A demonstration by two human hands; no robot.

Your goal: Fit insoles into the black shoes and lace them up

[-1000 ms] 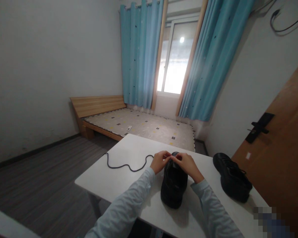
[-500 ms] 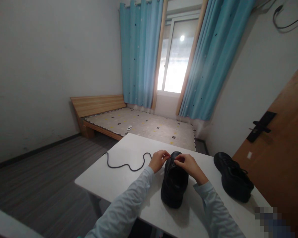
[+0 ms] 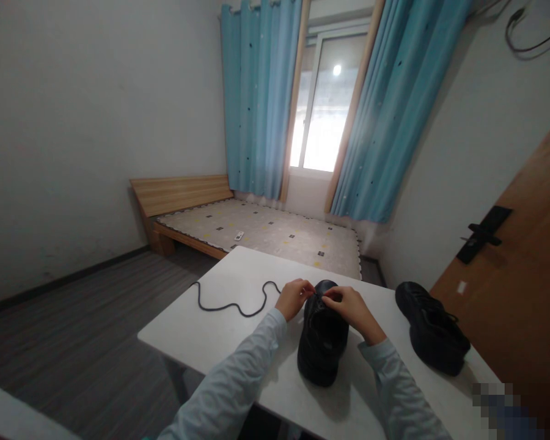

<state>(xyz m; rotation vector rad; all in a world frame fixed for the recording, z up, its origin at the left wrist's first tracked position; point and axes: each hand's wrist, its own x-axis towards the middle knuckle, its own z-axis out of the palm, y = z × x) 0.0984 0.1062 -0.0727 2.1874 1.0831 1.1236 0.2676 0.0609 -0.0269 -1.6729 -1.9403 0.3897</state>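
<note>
A black shoe (image 3: 323,357) stands on the white table with its toe pointing away from me and its opening towards me. My left hand (image 3: 297,298) is closed in a pinch at the left of its lacing, on the black shoelace. From behind that hand the loose shoelace (image 3: 231,305) winds leftward to the table edge. My right hand (image 3: 351,307) also pinches at the lacing, its fingertips close to the left ones; what lies between them is too small to make out. A second black shoe (image 3: 433,327), with laces in it, rests on the right.
The white table (image 3: 187,333) reaches close to a bed (image 3: 275,235), where a small white remote (image 3: 239,236) lies. A wooden door (image 3: 517,269) with a black handle is on the right. Blue curtains (image 3: 259,98) flank the window at the back.
Almost nothing differs. Both hands stay at the shoe's lacing, with only a tiny shift of the fingertips and of the view.
</note>
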